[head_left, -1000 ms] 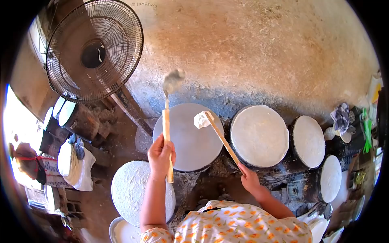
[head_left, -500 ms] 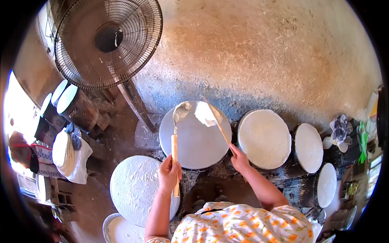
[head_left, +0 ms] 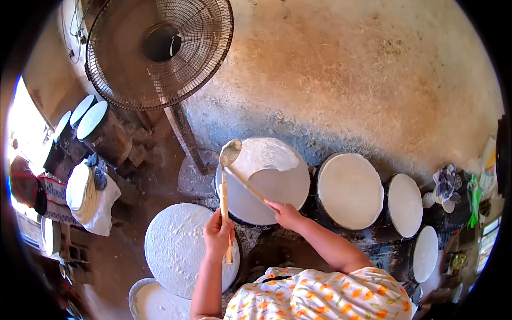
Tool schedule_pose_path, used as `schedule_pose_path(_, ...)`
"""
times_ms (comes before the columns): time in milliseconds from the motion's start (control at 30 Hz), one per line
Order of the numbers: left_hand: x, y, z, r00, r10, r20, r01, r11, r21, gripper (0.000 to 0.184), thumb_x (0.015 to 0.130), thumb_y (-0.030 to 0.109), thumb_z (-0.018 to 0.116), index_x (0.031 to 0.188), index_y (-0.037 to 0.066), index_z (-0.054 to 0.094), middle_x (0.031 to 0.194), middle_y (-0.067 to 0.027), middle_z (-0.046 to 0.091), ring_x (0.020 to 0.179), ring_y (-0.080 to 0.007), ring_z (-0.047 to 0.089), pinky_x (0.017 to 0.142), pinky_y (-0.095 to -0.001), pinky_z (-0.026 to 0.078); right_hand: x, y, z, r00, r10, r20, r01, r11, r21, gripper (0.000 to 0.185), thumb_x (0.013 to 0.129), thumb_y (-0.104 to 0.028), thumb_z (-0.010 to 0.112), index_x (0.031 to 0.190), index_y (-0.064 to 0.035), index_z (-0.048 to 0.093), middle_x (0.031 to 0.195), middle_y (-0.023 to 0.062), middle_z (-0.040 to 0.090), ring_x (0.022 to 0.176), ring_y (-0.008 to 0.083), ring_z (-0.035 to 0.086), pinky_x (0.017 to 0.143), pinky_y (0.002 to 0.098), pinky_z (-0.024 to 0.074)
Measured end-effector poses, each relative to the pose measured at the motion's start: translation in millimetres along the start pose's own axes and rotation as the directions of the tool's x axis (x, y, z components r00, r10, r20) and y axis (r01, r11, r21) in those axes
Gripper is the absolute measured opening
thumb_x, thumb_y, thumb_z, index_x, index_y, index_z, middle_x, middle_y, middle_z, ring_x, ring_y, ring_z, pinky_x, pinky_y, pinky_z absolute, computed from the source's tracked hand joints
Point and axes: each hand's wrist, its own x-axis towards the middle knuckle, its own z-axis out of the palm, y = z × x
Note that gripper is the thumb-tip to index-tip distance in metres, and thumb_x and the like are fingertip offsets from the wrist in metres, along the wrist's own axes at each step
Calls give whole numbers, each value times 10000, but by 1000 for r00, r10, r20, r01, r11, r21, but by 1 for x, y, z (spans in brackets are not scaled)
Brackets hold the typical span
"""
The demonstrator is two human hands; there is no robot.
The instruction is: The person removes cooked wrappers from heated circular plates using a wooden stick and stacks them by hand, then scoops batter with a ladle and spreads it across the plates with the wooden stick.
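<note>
My left hand (head_left: 217, 234) is closed round the wooden handle of a ladle (head_left: 231, 153), whose metal bowl is over the left edge of a round grey griddle (head_left: 261, 200). My right hand (head_left: 285, 213) grips a thin wooden stick (head_left: 246, 185) that slants up and left across the griddle, its far end near the ladle's bowl. White batter (head_left: 272, 152) covers the upper part of the griddle in a curved band; the lower middle is bare grey.
To the right stand several drums with white round tops (head_left: 350, 191). A white-covered round (head_left: 181, 248) and a batter basin (head_left: 154, 301) lie lower left. A large fan (head_left: 160, 45) stands upper left, before a stained wall (head_left: 352, 69). Folded white sheets (head_left: 82, 192) are at far left.
The white lump on the griddle has become a spread band along the top. My right hand has moved left and down, swinging the stick's tip leftward. The view has shifted, too.
</note>
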Motion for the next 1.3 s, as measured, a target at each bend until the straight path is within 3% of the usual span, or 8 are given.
schedule_pose_path(267,-3,-3,-21,998,-65,25,66,997,-38,374,889,49,490,1242,-68,456,696,-33,512,441,-83,465,375,-213,373,-9,45,-57,914,353,-200,-304,922,239,597,750,72,426,1328,-74,464,1282,202,526,1179,228,527,974,295,394)
schedule_pose_path(333,-6,-1,-33,976,-32,216,177,694,-698,383,905,122,498,1240,-59,451,706,-29,476,419,-74,425,346,-205,352,-4,31,-36,958,260,-125,-231,951,208,594,753,66,424,1327,-80,464,1268,214,527,1184,266,517,984,313,390)
schedule_pose_path(400,-14,7,-28,992,13,129,89,654,-751,382,917,162,492,1231,-51,453,716,-35,455,405,-67,377,329,-200,326,-11,18,-25,992,127,-19,-122,981,153,591,755,60,413,1325,-90,468,1253,229,526,1198,310,496,1007,331,371)
schedule_pose_path(600,-15,13,-26,1000,18,-23,-27,839,-543,321,936,143,446,1211,-18,484,719,-44,478,409,-74,377,338,-221,333,-49,12,-63,947,274,169,-281,960,18,582,776,30,452,1299,-221,509,1168,189,586,1068,319,582,904,336,466)
schedule_pose_path(733,-21,5,-13,998,1,-69,-32,895,-446,289,943,136,434,1192,6,501,716,-50,491,413,-87,392,349,-235,347,3,57,-61,974,188,-128,-173,977,122,600,766,45,430,1324,-169,480,1166,196,592,1066,288,599,902,316,458)
schedule_pose_path(933,-40,7,-10,991,0,-131,-49,927,-372,283,947,149,443,1183,3,493,715,-52,492,421,-89,409,351,-230,357,-21,40,-57,971,50,233,-90,982,166,605,751,83,409,1325,-96,478,1247,174,562,1171,282,532,982,307,391)
schedule_pose_path(1100,-40,6,2,990,4,-142,-49,948,-315,263,946,147,443,1156,-1,499,709,-49,488,427,-92,419,352,-227,359,-4,73,-86,983,178,50,-184,965,188,581,773,77,425,1324,-98,477,1262,145,563,1149,195,546,953,278,409)
schedule_pose_path(1300,-40,6,24,982,12,-189,-74,942,-327,255,947,137,432,1150,-4,500,721,-53,496,425,-94,422,348,-232,357,-18,60,-79,945,8,326,-102,957,272,626,753,70,407,1347,-122,461,1223,127,594,1134,206,549,941,280,409)
